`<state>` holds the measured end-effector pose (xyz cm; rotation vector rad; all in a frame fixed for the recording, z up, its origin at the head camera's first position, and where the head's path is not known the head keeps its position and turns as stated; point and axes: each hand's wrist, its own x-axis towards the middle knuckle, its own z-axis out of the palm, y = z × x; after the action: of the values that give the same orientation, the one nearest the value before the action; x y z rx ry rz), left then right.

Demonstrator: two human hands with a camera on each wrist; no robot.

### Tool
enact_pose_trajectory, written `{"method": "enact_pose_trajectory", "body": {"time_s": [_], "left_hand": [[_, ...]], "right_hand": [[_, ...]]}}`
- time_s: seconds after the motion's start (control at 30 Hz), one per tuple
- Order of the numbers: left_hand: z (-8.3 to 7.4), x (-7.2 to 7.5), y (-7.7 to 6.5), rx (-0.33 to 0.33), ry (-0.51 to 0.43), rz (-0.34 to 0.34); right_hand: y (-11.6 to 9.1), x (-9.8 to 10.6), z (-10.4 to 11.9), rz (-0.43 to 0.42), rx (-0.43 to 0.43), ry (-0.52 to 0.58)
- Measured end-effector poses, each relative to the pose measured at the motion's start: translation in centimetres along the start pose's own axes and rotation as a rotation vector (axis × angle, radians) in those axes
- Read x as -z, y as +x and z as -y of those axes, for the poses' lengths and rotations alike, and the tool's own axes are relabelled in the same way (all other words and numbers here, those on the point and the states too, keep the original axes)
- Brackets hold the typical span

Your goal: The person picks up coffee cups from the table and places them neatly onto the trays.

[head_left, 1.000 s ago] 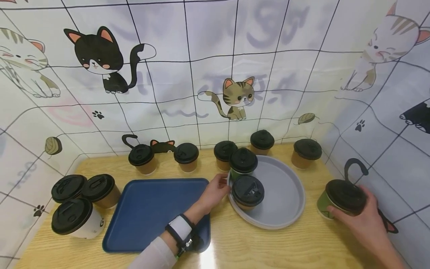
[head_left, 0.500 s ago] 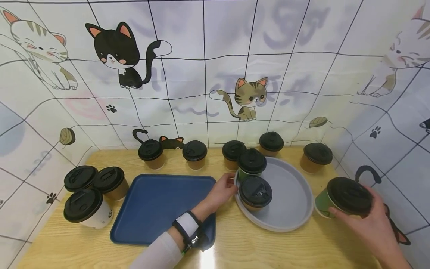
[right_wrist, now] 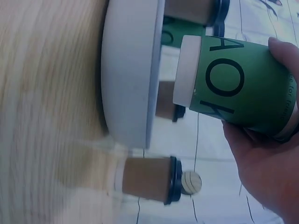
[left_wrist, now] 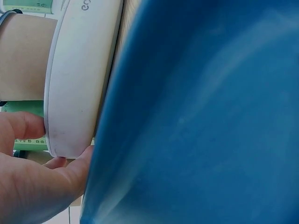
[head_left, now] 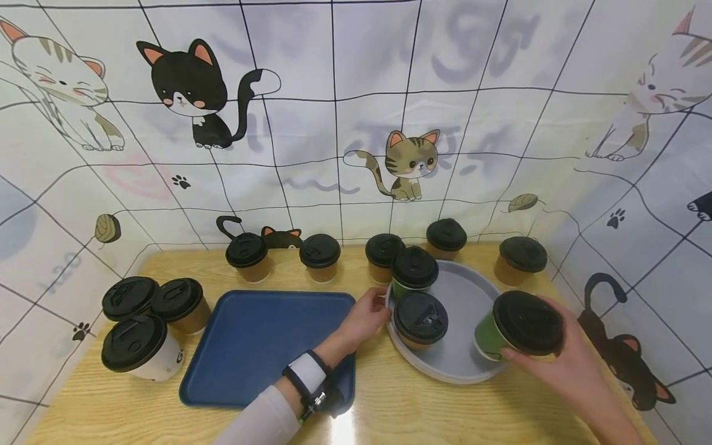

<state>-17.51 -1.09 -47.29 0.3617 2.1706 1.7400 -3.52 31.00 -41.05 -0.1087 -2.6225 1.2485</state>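
Note:
My right hand (head_left: 567, 364) grips a paper coffee cup (head_left: 525, 324) with a green sleeve and black lid, tilted over the right rim of the round grey tray (head_left: 464, 296). Dark lettering shows on the sleeve in the right wrist view, where the cup's white base is apart from the tray wall (right_wrist: 128, 70). My left hand (head_left: 364, 318) holds the tray's left rim between thumb and fingers, as the left wrist view shows. Two lidded cups stand on the tray's left side: a green cup (head_left: 405, 289) behind and a brown cup (head_left: 418, 346) in front.
A blue rectangular tray (head_left: 267, 346) lies left of the round one, beneath my left forearm. Beyond it stand a white cup (head_left: 161, 358) and two brown-sleeved cups. Several more brown cups line the back, including one at the right (head_left: 508, 272). Cat-printed sheeting (head_left: 306, 136) walls the table (head_left: 378, 408).
My right hand has carried the green cup left, from beside the tray to over its right rim. The left hand stays at the tray's rim. The head view has shifted slightly.

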Motion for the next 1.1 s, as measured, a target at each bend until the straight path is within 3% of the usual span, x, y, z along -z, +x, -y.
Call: {"method": "enact_pose_trajectory", "body": {"time_s": [0.27, 0.47, 0.9, 1.1], "left_hand": [[-0.2, 0.0, -0.1, -0.012, -0.015, 0.011], [-0.2, -0.1, 0.0, -0.017, -0.028, 0.009], [0.0, 0.0, 0.2, -0.004, -0.010, 0.013], [0.0, 0.0, 0.1, 0.013, -0.007, 0.010]], "right_hand": [[0.1, -2.3, 0.7, 0.105, 0.013, 0.039], [0.2, -3.4, 0.6, 0.136, 0.052, 0.045], [0.3, -3.9, 0.4, 0.218, 0.043, -0.021], [0.4, -4.0, 0.3, 0.223, 0.081, -0.033]]}}
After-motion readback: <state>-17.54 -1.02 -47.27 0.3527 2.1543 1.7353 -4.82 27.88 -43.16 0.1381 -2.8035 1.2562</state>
